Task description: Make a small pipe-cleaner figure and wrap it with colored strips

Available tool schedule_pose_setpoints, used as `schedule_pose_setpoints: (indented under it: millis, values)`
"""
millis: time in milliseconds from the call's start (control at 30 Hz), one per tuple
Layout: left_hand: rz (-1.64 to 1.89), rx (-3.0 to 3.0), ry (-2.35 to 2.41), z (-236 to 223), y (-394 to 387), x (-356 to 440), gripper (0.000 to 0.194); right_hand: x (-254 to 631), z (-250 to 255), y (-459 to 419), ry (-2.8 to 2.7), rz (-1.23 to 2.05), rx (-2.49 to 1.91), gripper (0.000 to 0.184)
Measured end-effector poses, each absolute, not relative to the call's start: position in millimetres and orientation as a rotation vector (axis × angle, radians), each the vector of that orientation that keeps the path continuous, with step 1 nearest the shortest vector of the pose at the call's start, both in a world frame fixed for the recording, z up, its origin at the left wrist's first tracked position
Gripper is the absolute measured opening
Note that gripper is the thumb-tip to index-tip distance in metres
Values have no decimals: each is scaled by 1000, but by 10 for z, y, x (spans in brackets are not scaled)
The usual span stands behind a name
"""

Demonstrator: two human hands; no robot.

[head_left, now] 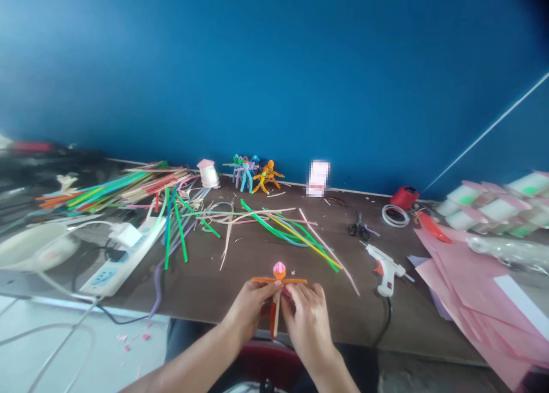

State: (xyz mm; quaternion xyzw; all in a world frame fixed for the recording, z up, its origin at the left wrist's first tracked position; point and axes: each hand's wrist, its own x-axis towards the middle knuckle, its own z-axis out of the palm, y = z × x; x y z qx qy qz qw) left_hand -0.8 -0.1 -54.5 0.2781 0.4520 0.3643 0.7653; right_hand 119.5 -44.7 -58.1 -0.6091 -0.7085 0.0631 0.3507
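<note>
Between my two hands, near the table's front edge, is an orange pipe-cleaner figure [279, 274] with a pink top, arms stretched out sideways and legs hanging down. My left hand [250, 307] pinches its middle between thumb and fingers. From the other side, my right hand [309, 310] is closed on the same figure, its fingers curled at the body; a bit of dark pink shows by its fingertips. A pale strip hangs beside the orange legs. What lies under the fingertips is hidden.
Loose pipe cleaners [291, 233] lie beyond my hands, with a bigger bundle [115, 187] at left. Finished figures [268, 177] stand by the wall. At right are scissors [359, 227], a corded glue gun [386, 270] and pink sheets [463, 284]. A power strip [124, 261] lies left.
</note>
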Motion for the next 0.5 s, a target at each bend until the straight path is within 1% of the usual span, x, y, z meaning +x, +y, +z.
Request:
schedule_pose_setpoints:
  millis: [200,400,500]
  values:
    - [780,614,959,-548,-41,-16,28,1181,-558,-446,-1841,77,-1536,17]
    - [911,691,962,-546,-99,15,30,1131,-578,-464,-1786,170,-1569,27]
    - [894,623,960,-547,-92,6,29,1133,-590,-457,-1825,199,-1555,21]
